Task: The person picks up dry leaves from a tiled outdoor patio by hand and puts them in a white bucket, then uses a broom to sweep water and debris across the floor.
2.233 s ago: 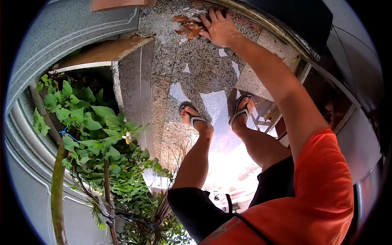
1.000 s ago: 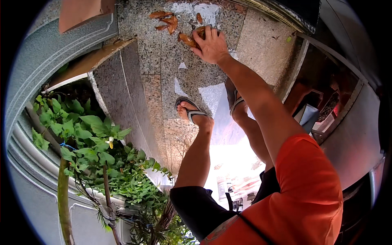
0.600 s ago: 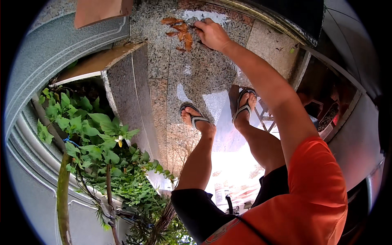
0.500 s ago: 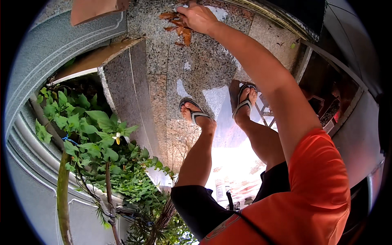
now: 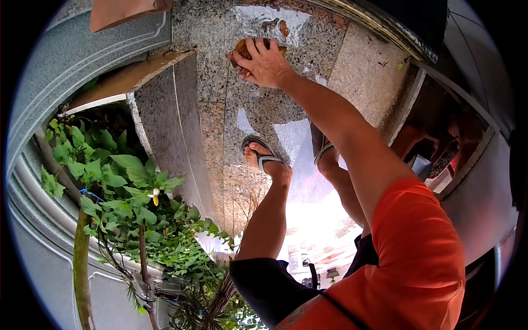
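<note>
Curled right hand covers leaves beyond the left foot; whether clamped, I can't tell; finger gaps could shed some.

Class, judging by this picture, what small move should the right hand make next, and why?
The right hand should probably curl around the brown leaves beneath it, because its fingers are spread over them and some leaf shows out to its left.
</note>
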Demonstrator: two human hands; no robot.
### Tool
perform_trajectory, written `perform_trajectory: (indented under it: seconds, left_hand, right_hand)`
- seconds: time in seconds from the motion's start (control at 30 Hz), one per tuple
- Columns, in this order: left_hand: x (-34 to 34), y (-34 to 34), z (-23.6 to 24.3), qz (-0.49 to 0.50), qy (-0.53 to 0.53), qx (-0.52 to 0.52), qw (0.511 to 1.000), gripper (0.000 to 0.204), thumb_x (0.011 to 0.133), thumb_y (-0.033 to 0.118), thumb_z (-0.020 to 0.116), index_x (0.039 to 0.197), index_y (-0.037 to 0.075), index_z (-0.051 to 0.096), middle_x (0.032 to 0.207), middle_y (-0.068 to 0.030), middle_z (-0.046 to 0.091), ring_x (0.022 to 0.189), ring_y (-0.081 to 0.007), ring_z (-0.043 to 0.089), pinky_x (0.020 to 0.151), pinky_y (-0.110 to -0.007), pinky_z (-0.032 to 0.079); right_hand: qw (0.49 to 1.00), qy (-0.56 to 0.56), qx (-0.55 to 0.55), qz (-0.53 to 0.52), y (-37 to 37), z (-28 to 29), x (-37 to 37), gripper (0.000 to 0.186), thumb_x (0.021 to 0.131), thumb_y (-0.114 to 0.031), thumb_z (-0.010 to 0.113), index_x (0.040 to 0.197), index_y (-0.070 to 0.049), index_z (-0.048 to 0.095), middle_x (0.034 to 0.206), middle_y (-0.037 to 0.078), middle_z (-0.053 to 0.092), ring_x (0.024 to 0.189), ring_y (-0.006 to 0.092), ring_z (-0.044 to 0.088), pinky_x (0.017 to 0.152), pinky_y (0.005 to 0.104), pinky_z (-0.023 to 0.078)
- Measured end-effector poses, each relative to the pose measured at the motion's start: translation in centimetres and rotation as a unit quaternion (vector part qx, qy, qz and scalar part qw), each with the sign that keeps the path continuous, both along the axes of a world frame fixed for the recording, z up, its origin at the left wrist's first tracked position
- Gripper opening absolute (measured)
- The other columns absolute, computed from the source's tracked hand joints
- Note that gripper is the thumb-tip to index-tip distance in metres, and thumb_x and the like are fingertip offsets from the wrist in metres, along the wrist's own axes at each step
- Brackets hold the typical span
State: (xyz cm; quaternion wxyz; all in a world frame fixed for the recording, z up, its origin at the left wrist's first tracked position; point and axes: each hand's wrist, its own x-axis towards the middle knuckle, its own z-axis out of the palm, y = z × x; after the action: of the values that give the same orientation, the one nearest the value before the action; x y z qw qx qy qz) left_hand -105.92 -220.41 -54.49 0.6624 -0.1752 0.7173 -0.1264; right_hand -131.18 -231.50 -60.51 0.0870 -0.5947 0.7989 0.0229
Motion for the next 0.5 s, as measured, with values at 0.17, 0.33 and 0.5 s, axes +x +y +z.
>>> perform_trajectory:
  seconds: [0.17,0.33,0.5]
  left_hand:
    - [-0.9,0.2,0.3,-0.062,-0.017,0.021,0.998,0.063,0.105,0.041,0.036,0.152,0.000,0.029,0.160,-0.0062,0.029,0.145,-0.0168,0.030,0.118,-0.029,0.017]
    - [-0.5,-0.1,0.3,-0.043,-0.013,0.032,0.998,0.062,0.104,0.042,0.036,0.149,0.000,0.032,0.157,-0.0077,0.033,0.142,-0.0183,0.033,0.116,-0.029,0.020]
    - [-0.3,-0.3,0.8,-0.023,0.001,0.030,0.999,0.060,0.103,0.042,0.039,0.146,0.001,0.037,0.153,-0.0084,0.036,0.139,-0.0198,0.036,0.114,-0.031,0.023]
  right_hand:
    - [0.994,-0.035,-0.055,0.083,1.6,-2.0,-1.0,0.035,0.091,-0.031,0.058,0.125,-0.023,0.053,0.113,0.015,0.053,0.102,0.0310,0.054,0.073,0.0429,0.050]
    - [0.977,-0.209,0.035,-0.007,1.2,-1.0,-5.3,0.031,0.088,-0.015,0.060,0.118,-0.020,0.061,0.109,0.019,0.055,0.098,0.0373,0.063,0.073,0.0466,0.057]
    - [0.974,-0.169,-0.019,-0.150,3.1,-1.1,-12.5,0.033,0.089,-0.015,0.062,0.121,-0.021,0.060,0.115,0.023,0.057,0.093,0.0399,0.065,0.076,0.0481,0.058]
